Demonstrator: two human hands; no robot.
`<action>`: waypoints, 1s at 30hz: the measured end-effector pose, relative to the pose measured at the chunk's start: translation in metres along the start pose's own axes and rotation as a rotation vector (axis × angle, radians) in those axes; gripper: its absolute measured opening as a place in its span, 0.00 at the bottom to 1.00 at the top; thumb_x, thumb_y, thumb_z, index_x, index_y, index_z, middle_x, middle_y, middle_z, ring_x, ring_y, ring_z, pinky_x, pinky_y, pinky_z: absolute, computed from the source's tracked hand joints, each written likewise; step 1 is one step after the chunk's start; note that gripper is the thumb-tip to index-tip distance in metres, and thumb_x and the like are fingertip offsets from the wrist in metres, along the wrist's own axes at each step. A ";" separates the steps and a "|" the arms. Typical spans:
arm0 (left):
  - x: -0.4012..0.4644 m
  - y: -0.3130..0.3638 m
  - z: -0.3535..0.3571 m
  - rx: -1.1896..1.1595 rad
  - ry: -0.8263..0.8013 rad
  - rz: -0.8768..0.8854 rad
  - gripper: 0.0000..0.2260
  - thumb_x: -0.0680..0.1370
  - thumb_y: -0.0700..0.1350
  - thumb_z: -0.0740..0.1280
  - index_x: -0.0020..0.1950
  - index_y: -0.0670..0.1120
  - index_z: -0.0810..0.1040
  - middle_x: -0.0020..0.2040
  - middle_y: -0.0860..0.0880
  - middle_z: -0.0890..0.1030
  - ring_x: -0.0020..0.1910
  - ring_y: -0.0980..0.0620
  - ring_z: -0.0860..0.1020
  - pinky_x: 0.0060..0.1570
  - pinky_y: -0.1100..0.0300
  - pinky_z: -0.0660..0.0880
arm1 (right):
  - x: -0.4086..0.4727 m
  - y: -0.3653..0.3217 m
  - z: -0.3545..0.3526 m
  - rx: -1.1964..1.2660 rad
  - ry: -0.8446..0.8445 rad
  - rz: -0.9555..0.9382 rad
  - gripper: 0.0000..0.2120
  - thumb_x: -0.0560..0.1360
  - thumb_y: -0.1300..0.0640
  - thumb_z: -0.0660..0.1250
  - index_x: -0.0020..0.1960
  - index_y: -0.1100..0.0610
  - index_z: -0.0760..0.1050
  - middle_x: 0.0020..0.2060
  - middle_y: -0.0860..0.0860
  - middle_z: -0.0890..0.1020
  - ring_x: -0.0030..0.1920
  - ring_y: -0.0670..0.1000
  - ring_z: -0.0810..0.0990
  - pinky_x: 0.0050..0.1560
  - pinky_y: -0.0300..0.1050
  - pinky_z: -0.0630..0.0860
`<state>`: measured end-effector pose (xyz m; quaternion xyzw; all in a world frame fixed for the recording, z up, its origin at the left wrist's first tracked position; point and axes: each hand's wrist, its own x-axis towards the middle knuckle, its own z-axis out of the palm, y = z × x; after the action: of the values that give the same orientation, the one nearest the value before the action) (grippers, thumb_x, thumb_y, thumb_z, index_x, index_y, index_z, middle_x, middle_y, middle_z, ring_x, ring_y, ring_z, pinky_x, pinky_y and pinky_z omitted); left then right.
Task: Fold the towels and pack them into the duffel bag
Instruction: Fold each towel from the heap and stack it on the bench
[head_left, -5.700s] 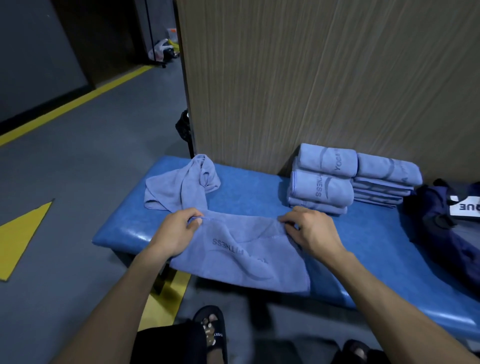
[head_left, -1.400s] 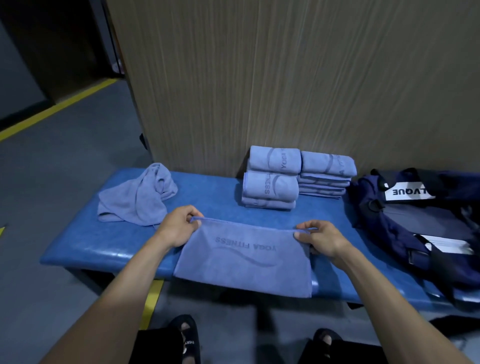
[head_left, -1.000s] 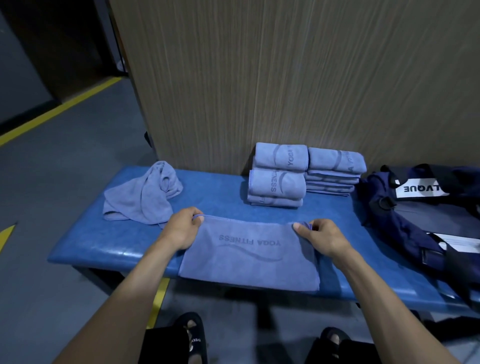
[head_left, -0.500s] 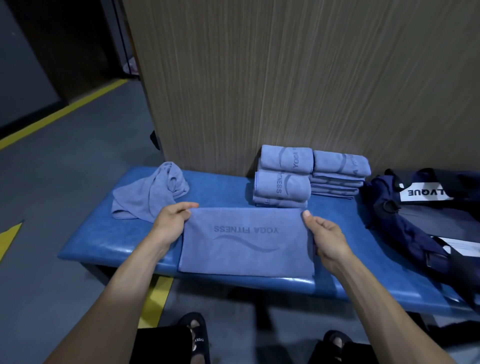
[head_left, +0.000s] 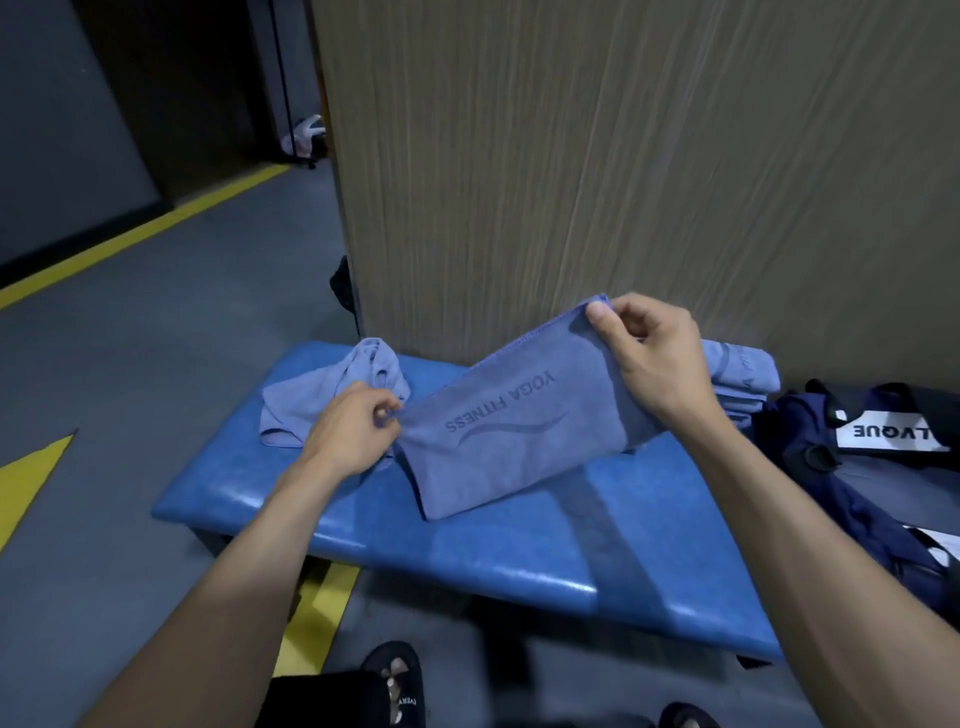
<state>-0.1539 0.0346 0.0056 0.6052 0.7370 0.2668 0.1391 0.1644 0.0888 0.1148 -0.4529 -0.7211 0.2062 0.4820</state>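
Far left of frame: grey floor (head_left: 156, 332) crossed by a yellow line (head_left: 130, 239) running up toward the upper left; a yellow triangle mark (head_left: 26, 488) at the left edge.

Left of centre: crumpled towel (head_left: 332, 395), light blue, lying unfolded on the left end of the blue padded bench (head_left: 519, 545).

Left hand (head_left: 348, 431), just right of that heap: fingers curled, pinching the lower-left corner of the folded towel (head_left: 514, 431). That corner sits low, near the bench top.

Centre: the folded towel is held up between both hands, tilted, its right end higher than its left. Print "YOGA FITNESS" with a wave mark faces the camera, upside down. Its lower edge hangs close to the bench; whether it touches, cannot tell.

Right hand (head_left: 654, 358), centre right and raised: thumb and fingers pinch the towel's upper-right corner in front of the wood-grain panel (head_left: 623, 156).

Behind the right hand: stack of folded towels (head_left: 743, 374), mostly hidden, against the panel.

Far right: navy duffel bag (head_left: 831, 478) on the bench's right end, with a white label in black letters.

Bottom edge: sandalled feet (head_left: 395, 686) on the floor.
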 end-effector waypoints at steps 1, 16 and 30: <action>0.008 0.002 -0.004 0.001 0.011 -0.018 0.09 0.74 0.40 0.68 0.44 0.54 0.81 0.38 0.51 0.78 0.42 0.46 0.77 0.41 0.57 0.70 | 0.011 -0.004 0.002 -0.005 0.001 -0.028 0.16 0.80 0.45 0.68 0.41 0.56 0.80 0.33 0.54 0.82 0.35 0.42 0.73 0.39 0.46 0.72; 0.111 0.048 0.006 -1.144 -0.195 -0.467 0.11 0.81 0.36 0.59 0.47 0.42 0.80 0.37 0.43 0.84 0.36 0.46 0.84 0.36 0.55 0.80 | 0.020 -0.066 0.039 -0.318 -0.188 -0.598 0.16 0.79 0.42 0.63 0.43 0.54 0.80 0.32 0.46 0.76 0.33 0.48 0.75 0.33 0.42 0.70; 0.135 0.029 0.044 -1.262 -0.238 -0.389 0.03 0.78 0.42 0.68 0.51 0.44 0.79 0.47 0.42 0.83 0.41 0.49 0.82 0.43 0.58 0.79 | -0.117 0.033 0.141 -0.463 -0.615 -0.860 0.04 0.81 0.56 0.64 0.55 0.50 0.74 0.41 0.49 0.77 0.33 0.53 0.75 0.26 0.49 0.69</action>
<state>-0.1379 0.1788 0.0015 0.2891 0.5149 0.5482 0.5923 0.0701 0.0249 -0.0323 -0.1318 -0.9737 -0.0495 0.1789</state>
